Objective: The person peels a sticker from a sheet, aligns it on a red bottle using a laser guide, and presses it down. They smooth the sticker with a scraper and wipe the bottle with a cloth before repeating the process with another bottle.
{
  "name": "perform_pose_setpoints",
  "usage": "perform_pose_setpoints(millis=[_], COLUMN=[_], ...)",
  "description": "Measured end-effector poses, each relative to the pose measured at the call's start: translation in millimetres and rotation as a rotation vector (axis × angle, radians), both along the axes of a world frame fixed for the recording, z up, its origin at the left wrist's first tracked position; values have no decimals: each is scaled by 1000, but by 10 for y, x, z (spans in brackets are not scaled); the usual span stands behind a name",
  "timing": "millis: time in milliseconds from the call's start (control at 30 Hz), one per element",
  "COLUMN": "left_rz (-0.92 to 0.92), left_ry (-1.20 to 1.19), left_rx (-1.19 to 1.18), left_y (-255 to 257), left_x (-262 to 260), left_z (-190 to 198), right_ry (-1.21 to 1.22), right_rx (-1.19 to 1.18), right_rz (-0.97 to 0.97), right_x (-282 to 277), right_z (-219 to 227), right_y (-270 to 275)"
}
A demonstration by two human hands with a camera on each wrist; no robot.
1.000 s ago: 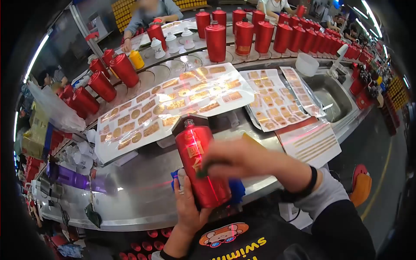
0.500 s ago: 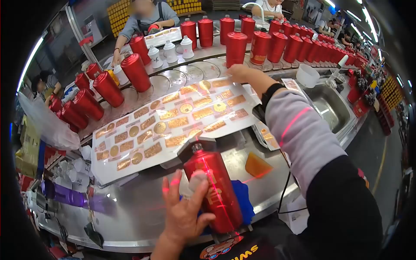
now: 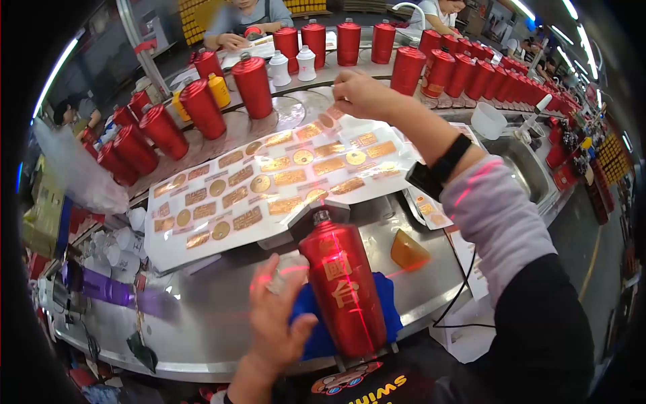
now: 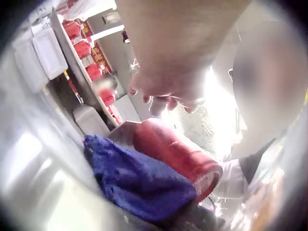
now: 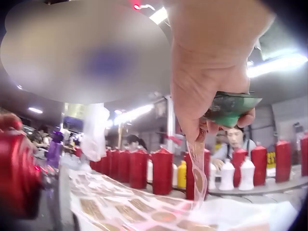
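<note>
A red bottle (image 3: 350,310) with gold characters lies tilted on a blue cloth (image 3: 390,296), its neck at a grey angled rest (image 3: 336,213). My left hand (image 3: 272,326) is beside the bottle, fingers loosely extended and apart from it; one finger carries a pale wrap. Over the far edge of a white sheet (image 3: 156,259) covered with gold stickers, my right hand (image 3: 367,95) pinches a clear sticker strip (image 5: 198,175). That strip hangs from the fingertips down to the sheet in the right wrist view. A green scraper (image 5: 233,106) is tucked in the same hand's fingers.
An amber wedge-shaped piece (image 3: 409,250) lies on the steel table (image 3: 222,323). Red bottles (image 3: 254,87) and white ones (image 3: 306,64) stand on the curved line behind the sheet. A sink (image 3: 518,168) is at right, a purple bottle (image 3: 97,281) at left. Other people sit opposite.
My right hand has left the bottle, reached the sheet's far edge and lifted a sticker strip there. My left hand has come off the bottle, moving left.
</note>
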State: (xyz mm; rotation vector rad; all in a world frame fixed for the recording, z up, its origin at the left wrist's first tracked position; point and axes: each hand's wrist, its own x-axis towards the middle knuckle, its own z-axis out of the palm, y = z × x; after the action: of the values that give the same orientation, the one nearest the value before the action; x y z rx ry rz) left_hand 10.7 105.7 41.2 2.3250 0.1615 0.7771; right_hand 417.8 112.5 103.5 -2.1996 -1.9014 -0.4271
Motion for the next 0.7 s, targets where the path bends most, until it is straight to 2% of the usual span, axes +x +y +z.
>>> perform_pose_setpoints(millis=[100,133,200,267,300,333,400,467,500,533,567,600,667,700], left_rz=[47,58,71,62,-24,-113,-329,-553,-454,-432,-486,-537,-447,-409], left_ry=[-46,-27,-280,-312,-256,-199,-47,154,173,131,187,241,441,498], left_rx=[-169,-245,-353,-290,-319,-348,-658,-882,-839,-909,-899,-888,-998,-929], left_y=[284,381,472,468,499,524,550,532,345,154,112,85,-20,-51], left_x=[3,28,273,423,445,435,350,207,129,71,-2,-67,-186,-202], left_z=[3,61,281,664,744,783,707,654,709,704,627,547,447,407], right_ry=[-25,-30,-9,6,-38,-36,-31,106,169,191,309,325,596,632], right_rx=[-53,-12,39,50,111,157,253,267,276,281,263,251,161,206], right_rz=[141,251,398,456,581,624,698,599,546,570,501,428,314,309], right_x=[-759,-964,-1370,-1748,-1835,-1901,-1973,-2024,-2039,-2011,-2046,-2067,-2134,-2109], right_z=[575,724,984,1187,1262,1320,1376,1296,1242,1123,985,819,546,327], right_y=[-187,-267,-442,-615,-694,-778,-969,-1224,-1373,-1524,-1693,-1856,-2132,-2218])
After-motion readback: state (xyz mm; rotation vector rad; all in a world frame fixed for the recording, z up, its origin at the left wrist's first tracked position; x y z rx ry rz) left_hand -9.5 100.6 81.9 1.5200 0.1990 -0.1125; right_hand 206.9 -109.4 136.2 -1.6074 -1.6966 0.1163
